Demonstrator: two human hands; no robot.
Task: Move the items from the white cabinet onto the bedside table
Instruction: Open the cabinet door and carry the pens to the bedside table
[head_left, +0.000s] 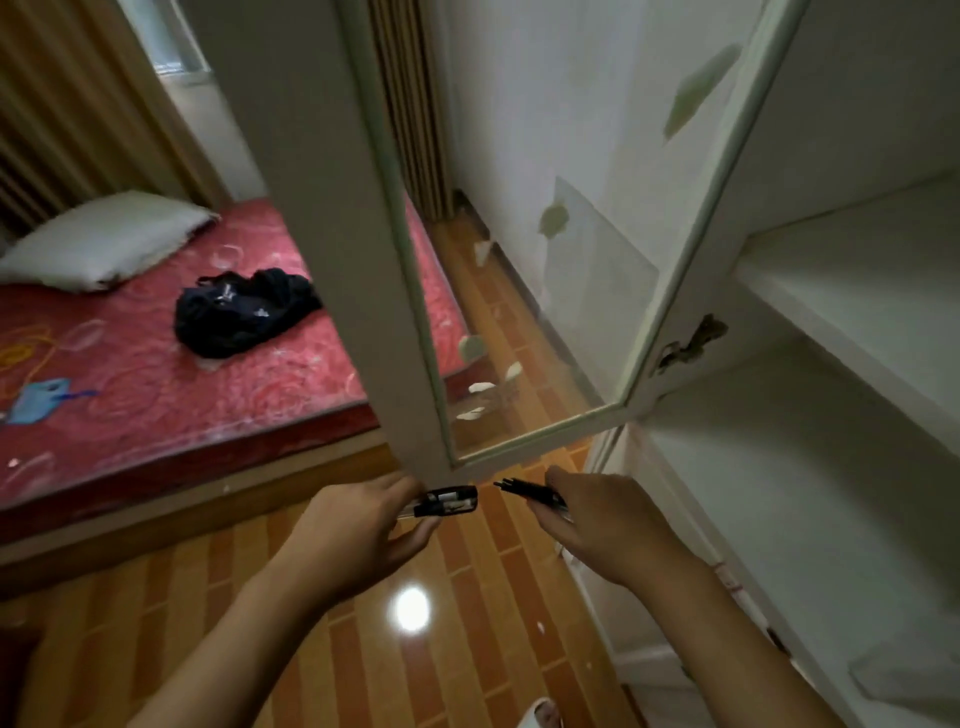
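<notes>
The white cabinet (852, 291) stands open on the right, its shelves bare in what I can see. Its glass door (519, 260) swings out toward me in the middle of the view. Just under the door's lower corner, my left hand (358, 535) grips a small black and clear object (447, 501), perhaps a lighter or pen cap. My right hand (597, 525) holds a bundle of thin black sticks or pens (524, 491), their tips pointing left. The two hands are a short gap apart above the floor. No bedside table is in view.
A bed with a red mattress (156, 374) fills the left, carrying a white pillow (104, 244), dark crumpled clothing (244, 312) and a blue item (39, 400). Striped orange floor (415, 649) lies below, with white scraps near the wall. Curtains hang behind.
</notes>
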